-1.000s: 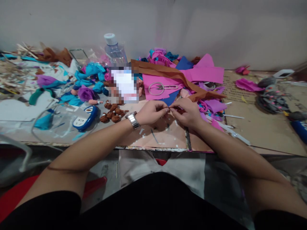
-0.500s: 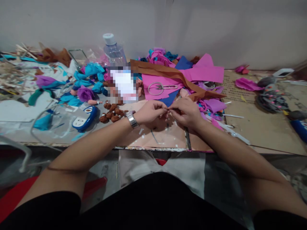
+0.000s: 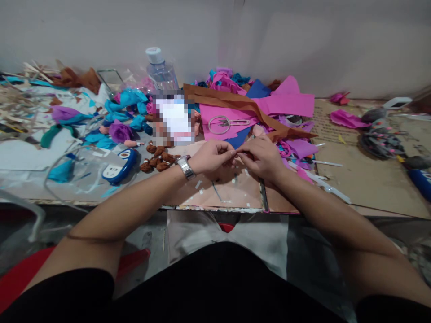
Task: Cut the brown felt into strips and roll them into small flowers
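My left hand (image 3: 217, 157), with a metal-band watch on its wrist, pinches thumb against forefinger. Tip to tip with it, my right hand (image 3: 261, 157) is closed in a pinch too. Whatever lies between the fingertips is tiny and mostly hidden; a hint of brown shows by the right fingers. Left of my hands sit several brown crepe-paper balls (image 3: 158, 159). Just beyond lie pink crepe-paper sheets (image 3: 289, 104), a long brown crepe strip (image 3: 229, 99) and thread snips (image 3: 224, 124) on the pink paper. Blue paper (image 3: 240, 138) shows behind my fingers.
A capped clear bottle (image 3: 161, 74) stands at the back, near a blurred-out bright panel (image 3: 175, 116). Blue and purple paper flowers (image 3: 120, 131) and a blue-and-white power strip (image 3: 119, 168) are leftward. Rightward are white sticks (image 3: 332, 190), cardboard (image 3: 350, 170) and a dark bundle (image 3: 382, 141).
Both hands stay pinched together in nearly the same place, with only a slight shift of the fingers. Nothing on the table has visibly moved.
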Motion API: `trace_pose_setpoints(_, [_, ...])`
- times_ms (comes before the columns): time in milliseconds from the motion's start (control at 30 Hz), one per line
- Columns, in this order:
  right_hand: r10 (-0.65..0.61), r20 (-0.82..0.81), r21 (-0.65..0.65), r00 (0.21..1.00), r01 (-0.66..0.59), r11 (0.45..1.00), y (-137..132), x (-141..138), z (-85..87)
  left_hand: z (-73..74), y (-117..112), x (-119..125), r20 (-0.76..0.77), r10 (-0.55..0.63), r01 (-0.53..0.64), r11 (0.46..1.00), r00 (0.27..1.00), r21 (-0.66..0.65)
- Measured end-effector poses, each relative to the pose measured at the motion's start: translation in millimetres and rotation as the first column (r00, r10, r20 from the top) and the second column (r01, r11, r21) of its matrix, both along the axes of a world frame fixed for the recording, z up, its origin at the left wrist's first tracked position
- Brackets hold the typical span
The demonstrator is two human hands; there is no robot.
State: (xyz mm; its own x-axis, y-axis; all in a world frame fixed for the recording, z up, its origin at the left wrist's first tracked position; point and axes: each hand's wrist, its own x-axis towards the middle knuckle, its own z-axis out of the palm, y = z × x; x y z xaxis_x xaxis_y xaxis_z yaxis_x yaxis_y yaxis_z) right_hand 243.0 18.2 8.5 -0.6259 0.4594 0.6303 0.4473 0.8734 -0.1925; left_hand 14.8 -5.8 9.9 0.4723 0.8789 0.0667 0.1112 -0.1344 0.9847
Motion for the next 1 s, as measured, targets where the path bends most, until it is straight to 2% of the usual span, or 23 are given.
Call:
trace_pose_setpoints(100, [-0.016,0.003,-0.007,1.0,0.016,1.0,-1,-1,0.8,-2.8,0,-1,-0.085,0.046,-0.032,0.988,0.995,0.15])
trace_pose_setpoints(200, [-0.05,0.008,-0.046,0.999,0.05,0.998,-2,-3,0.7,-1.1,-3,-2,-0.18,0.12,-0.057,0.945,0.976,0.322])
trace_pose_setpoints(300, [-0.062,0.009,-0.063,0.998,0.062,0.996,-4,-4,-0.1,1.7,-7,-1,-0.288,0.249,-0.062,0.845,0.925,0.531])
trace_pose_setpoints(367, [-0.062,0.006,-0.063,0.998,0.063,0.996,-6,-5,-0.3,1.9,-8,-1,-0.323,0.31,-0.045,0.78,0.894,0.624])
trace_pose_setpoints(533, [-0.06,-0.004,-0.091,0.998,0.059,0.994,-9,-7,1.1,-3.1,-6,0,-0.345,0.403,-0.011,0.664,0.847,0.748])
trace_pose_setpoints(667, [-0.082,-0.038,-0.172,0.996,0.074,0.982,-10,-9,0.4,-4.6,-6,0,-0.352,0.423,0.026,0.609,0.835,0.793])
trace_pose_setpoints(767, [-0.099,-0.098,-0.255,0.99,0.071,0.964,-11,-12,-1.9,-2.9,-6,-1,-0.379,0.423,0.063,0.594,0.823,0.802])
trace_pose_setpoints(867, [-0.099,-0.168,-0.336,0.981,0.037,0.941,-10,-13,-4.3,-0.7,-7,0,-0.406,0.419,0.079,0.611,0.812,0.787])
trace_pose_setpoints(933, [-0.098,-0.177,-0.342,0.979,0.032,0.939,-10,-13,-5.4,1.1,-8,0,-0.394,0.394,0.05,0.651,0.83,0.757])
trace_pose_setpoints(1000, [-0.1,-0.145,-0.29,0.984,0.054,0.955,-9,-12,-5.7,3.2,-8,1,-0.36,0.339,-0.007,0.737,0.869,0.676])
